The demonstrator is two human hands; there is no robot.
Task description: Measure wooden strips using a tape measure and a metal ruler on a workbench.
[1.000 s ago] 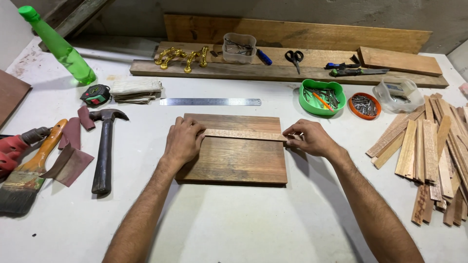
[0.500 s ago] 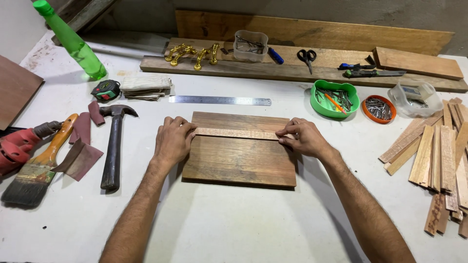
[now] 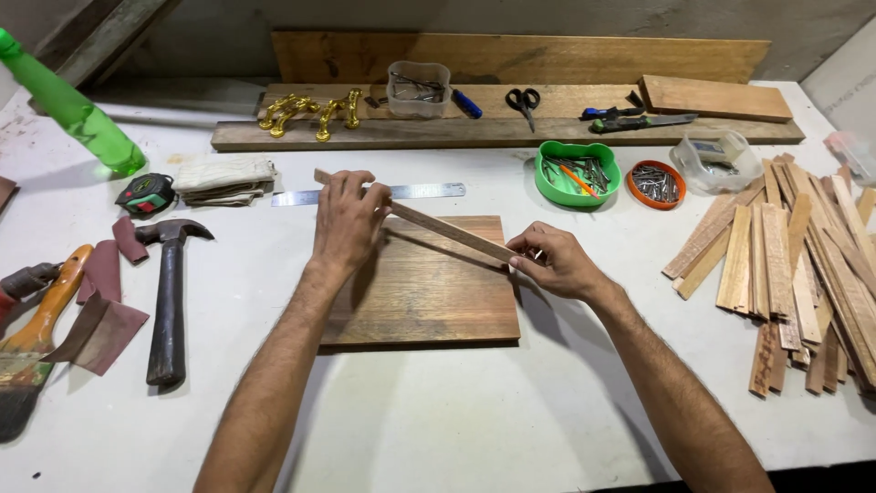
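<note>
A dark wooden board (image 3: 429, 292) lies flat on the white table in front of me. Above it I hold a thin, light wooden strip (image 3: 447, 228), tilted so its left end is higher and farther back. My left hand (image 3: 351, 219) grips the strip near its left end. My right hand (image 3: 547, 260) pinches its right end at the board's right edge. The strip's left tip sticks out past my left fingers.
A steel ruler (image 3: 420, 192) lies behind the board. A hammer (image 3: 169, 292), sandpaper pieces (image 3: 96, 319), a paintbrush (image 3: 36, 338), a tape measure (image 3: 146, 194) and a green bottle (image 3: 78, 114) are left. Green bowl (image 3: 577, 173), orange nail dish (image 3: 655, 184) and a strip pile (image 3: 794, 265) sit right.
The strip lay flat across the board; now both hands have lifted it, the left end raised and swung back toward the ruler. The camera view also shifted.
</note>
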